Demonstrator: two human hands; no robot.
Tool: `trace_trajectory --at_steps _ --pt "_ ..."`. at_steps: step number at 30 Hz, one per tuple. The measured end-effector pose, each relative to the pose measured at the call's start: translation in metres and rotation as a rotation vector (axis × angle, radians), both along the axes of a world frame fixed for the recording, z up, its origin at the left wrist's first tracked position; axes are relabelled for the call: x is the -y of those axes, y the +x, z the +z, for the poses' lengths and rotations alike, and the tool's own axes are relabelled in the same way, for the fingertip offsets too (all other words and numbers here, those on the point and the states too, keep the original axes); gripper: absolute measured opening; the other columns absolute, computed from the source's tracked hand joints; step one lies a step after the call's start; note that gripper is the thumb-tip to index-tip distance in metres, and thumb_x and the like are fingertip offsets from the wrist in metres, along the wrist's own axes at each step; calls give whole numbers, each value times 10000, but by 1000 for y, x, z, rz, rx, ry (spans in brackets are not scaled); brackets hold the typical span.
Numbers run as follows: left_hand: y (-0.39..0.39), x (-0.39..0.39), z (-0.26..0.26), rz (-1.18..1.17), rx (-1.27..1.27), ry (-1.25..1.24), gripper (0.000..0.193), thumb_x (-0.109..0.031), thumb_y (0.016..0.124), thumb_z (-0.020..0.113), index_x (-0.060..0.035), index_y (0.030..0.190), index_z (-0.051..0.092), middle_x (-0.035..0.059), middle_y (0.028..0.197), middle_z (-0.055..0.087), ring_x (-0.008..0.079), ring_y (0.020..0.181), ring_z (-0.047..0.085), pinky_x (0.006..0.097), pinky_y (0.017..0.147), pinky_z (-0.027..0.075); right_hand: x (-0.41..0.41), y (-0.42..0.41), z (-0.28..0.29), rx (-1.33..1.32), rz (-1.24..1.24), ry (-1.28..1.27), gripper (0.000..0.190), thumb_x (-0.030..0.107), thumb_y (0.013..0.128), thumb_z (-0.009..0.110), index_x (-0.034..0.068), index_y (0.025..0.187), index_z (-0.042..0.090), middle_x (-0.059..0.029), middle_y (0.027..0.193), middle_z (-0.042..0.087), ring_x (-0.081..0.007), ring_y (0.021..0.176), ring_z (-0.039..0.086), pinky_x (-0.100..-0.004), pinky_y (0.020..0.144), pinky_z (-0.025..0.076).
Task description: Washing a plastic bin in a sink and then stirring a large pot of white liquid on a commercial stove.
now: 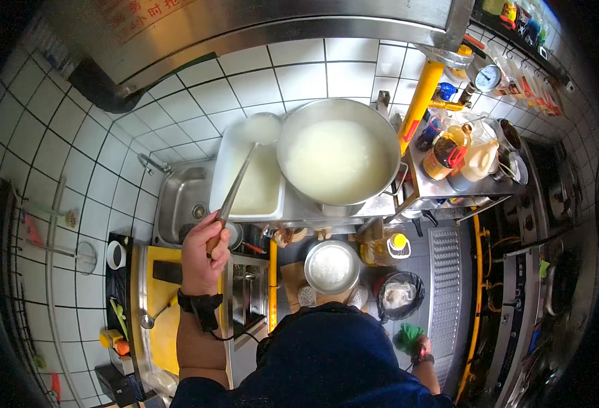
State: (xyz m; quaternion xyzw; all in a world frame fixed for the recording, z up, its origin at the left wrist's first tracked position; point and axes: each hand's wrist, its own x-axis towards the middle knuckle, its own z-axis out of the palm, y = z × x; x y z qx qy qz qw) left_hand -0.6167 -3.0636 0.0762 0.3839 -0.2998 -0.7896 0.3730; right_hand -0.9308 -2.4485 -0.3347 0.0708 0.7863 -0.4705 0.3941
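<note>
My left hand grips the wooden handle of a long ladle. Its bowl, blurred, is over the far right corner of a white rectangular plastic tub, beside the pot's rim. Pale, cloudy liquid covers the tub's bottom. To the right stands a large steel stockpot holding steaming milky liquid. Low at my right side, my right hand holds a bunched green cloth or bag; which one, I cannot tell.
On the floor are a metal basin with white contents, an oil jug and a lined bin. A sink and a yellow board lie left. Sauce bottles crowd a right-hand shelf beside a yellow pipe.
</note>
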Motion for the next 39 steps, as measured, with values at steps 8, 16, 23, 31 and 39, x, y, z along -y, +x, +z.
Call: trace_trajectory --at_steps 8,16,23,31,39 --pt "11 19 -70 90 341 -68 242 -87 928 558 -26 1162 578 12 687 543 44 401 378 203 316 244 7 -8 7 430 -338 -220 211 188 834 533 13 831 651 -131 733 618 -297 591 598 -421 506 493" --pt "18 1 -118 22 1476 -1225 510 -41 837 579 -19 1343 522 168 876 617 352 748 611 464 693 506 4 2 22 275 -281 -47 207 176 782 533 1 788 644 -140 728 619 -316 610 605 -433 518 499" --pt "-41 -27 -64 -54 1296 -1301 577 -14 819 570 -138 1381 523 209 937 605 398 809 614 474 688 506 5 19 23 264 -242 -77 276 186 786 487 -10 849 671 -157 730 643 -304 556 603 -395 483 496" --pt "-101 -9 -89 -221 1142 -1172 447 -42 838 577 10 1282 560 200 846 633 401 799 628 465 749 513 -22 22 -7 414 -539 -233 210 188 746 495 10 724 606 -141 657 584 -316 530 569 -399 486 494" --pt "-112 2 -58 -288 256 -78 127 -39 897 549 -18 1016 589 37 720 572 47 442 406 195 346 257 -15 50 11 262 -417 -86 178 171 740 500 22 715 593 -146 699 599 -334 592 598 -434 524 523"
